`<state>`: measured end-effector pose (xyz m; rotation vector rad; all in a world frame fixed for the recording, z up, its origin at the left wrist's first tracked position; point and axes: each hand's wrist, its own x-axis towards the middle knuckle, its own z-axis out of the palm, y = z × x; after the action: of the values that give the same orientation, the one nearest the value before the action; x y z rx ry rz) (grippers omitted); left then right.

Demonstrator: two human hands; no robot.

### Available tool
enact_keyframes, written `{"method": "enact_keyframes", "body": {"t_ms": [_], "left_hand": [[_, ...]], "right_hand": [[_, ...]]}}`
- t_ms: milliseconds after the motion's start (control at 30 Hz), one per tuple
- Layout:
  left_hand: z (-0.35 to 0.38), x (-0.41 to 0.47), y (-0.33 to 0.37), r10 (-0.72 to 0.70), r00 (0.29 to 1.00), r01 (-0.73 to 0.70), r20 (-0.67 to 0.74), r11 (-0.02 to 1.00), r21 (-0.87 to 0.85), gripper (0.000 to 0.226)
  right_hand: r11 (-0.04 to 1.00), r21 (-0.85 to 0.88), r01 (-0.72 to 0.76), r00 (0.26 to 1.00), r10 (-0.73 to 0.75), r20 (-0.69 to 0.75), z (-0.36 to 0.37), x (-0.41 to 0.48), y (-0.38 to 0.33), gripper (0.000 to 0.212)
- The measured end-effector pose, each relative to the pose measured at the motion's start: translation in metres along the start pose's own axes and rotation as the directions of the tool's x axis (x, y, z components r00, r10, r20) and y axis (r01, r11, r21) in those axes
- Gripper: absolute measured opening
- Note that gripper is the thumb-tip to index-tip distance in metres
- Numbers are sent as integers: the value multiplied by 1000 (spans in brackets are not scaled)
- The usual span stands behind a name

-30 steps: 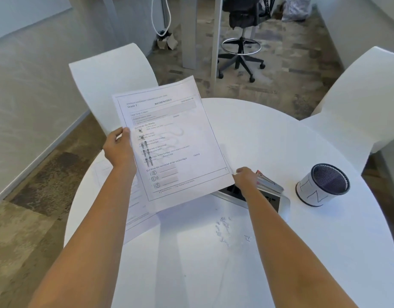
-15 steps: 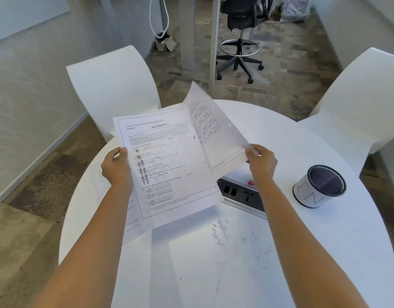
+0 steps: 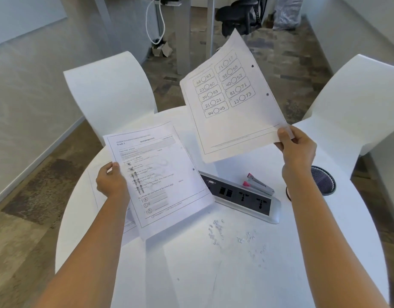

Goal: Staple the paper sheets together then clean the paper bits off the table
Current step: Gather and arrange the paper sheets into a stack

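Note:
My left hand (image 3: 110, 182) grips the left edge of a printed mathematics sheet (image 3: 160, 178), tilted above the round white table (image 3: 302, 252). My right hand (image 3: 297, 147) pinches the lower right corner of a second sheet (image 3: 231, 96) with boxed number pairs and punched holes, raised high over the table's far side. A grey stapler with pink ends (image 3: 258, 184) lies on the table behind the socket box. Small paper bits (image 3: 216, 230) are scattered on the table in front of that box. Another sheet (image 3: 96, 187) lies flat under my left hand.
A silver socket box (image 3: 247, 198) is set in the table's middle. A dark mesh cup (image 3: 322, 180) stands at the right, partly hidden by my right arm. Two white chairs (image 3: 111, 92) (image 3: 356, 103) stand behind the table. An office chair (image 3: 236, 16) is farther back.
My right hand took the second sheet from near the socket box and lifted it up and to the right. The left hand lowered the mathematics sheet. The stapler is now uncovered.

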<state>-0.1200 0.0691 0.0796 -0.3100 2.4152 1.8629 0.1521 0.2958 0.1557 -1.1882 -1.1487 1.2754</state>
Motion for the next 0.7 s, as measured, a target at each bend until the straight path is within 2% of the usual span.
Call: {"method": "enact_keyframes", "body": {"t_ms": [167, 300, 467, 633, 700], "left_hand": [[9, -10, 4, -17, 999, 18, 30, 999, -43, 28], [18, -18, 7, -49, 996, 58, 81, 993, -106, 29], [25, -20, 8, -138, 970, 181, 199, 960, -213, 27], [28, -14, 4, -207, 938, 265, 278, 945, -193, 7], [28, -10, 1, -231, 922, 295, 310, 939, -177, 9]], "right_hand": [[976, 171, -136, 984, 112, 140, 9, -22, 9, 27], [946, 155, -285, 941, 245, 234, 19, -49, 30, 28], [936, 17, -351, 907, 336, 254, 24, -77, 61, 24], [932, -289, -218, 930, 289, 229, 18, -93, 73, 21], [901, -415, -126, 938, 244, 245, 15, -95, 72, 30]]}}
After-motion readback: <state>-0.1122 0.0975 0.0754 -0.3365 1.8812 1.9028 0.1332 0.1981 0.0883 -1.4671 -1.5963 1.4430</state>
